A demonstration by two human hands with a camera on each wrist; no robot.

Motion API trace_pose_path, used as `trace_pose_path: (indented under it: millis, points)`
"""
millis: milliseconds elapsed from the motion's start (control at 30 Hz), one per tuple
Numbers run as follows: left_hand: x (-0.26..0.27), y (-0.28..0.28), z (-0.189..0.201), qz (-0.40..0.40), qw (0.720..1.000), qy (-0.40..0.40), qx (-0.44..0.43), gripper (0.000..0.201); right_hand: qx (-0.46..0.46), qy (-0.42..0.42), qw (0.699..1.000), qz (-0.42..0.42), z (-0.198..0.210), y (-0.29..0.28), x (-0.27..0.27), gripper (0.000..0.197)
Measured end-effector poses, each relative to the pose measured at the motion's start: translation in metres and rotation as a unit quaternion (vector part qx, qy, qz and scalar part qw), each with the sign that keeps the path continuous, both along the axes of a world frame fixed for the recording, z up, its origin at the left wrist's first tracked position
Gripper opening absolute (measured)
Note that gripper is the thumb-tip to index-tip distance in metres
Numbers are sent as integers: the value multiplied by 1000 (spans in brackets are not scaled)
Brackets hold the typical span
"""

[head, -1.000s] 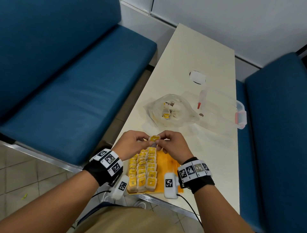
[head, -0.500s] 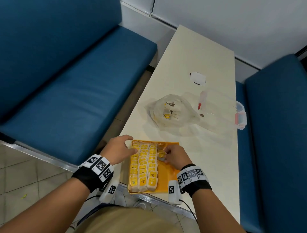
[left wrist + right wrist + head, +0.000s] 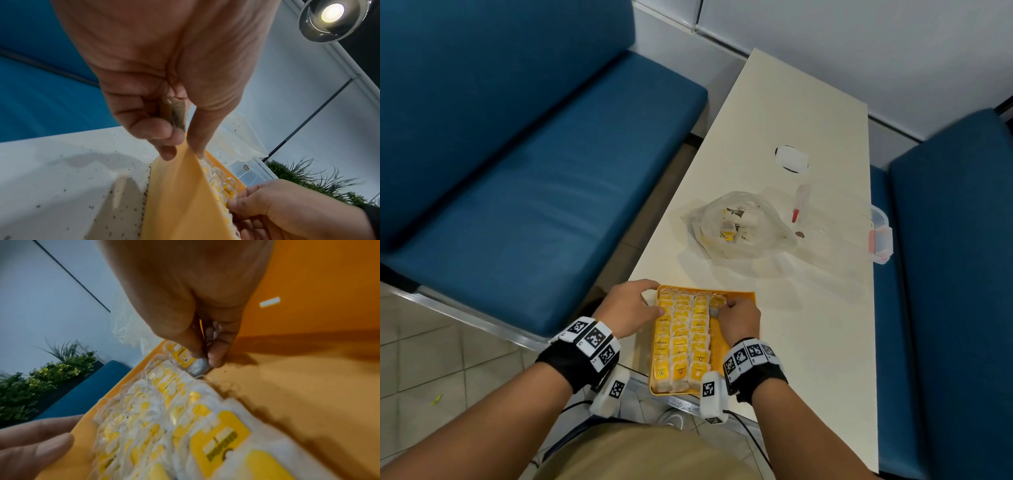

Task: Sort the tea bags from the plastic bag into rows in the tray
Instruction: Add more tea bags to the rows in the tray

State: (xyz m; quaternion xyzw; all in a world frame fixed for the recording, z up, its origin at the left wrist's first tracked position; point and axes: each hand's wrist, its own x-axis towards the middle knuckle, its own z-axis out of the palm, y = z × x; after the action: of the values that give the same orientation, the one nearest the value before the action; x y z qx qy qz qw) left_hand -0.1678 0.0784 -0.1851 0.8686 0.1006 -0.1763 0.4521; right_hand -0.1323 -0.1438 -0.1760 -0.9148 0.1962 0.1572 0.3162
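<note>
Setting a tea bag at the fourth row's far end

My right hand pinches it; only my left-wrist view shows my left hand pinching the tray rim.

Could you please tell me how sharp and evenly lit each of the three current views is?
Head view: evenly lit and sharp, with wide-angle bending of the table edges. Left wrist view: a ceiling lamp glares at top right, and the left hand is shaded on the tray rim. Right wrist view: the nearest tea bags are blurred, and the right hand casts shadow on the tray floor.
</note>
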Motion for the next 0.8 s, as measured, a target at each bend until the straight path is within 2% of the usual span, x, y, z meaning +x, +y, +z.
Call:
trace_pose_path:
  millis: [400,700,767,800]
  points:
    - [-1,0,2,-6,1000,12,-1,47,20,7,999,-30,-11,0,7,19]
    - [-2,9,4,35,999,25,-1,53,6,32,999,29,-4,4,14,25]
    - [-2,11,9,88,995,13,-51,47,-10,36,998,45,5,0,14,31]
    - [-2,12,14,125,986,7,-110,41,-13,28,998,59,12,-3,13,30]
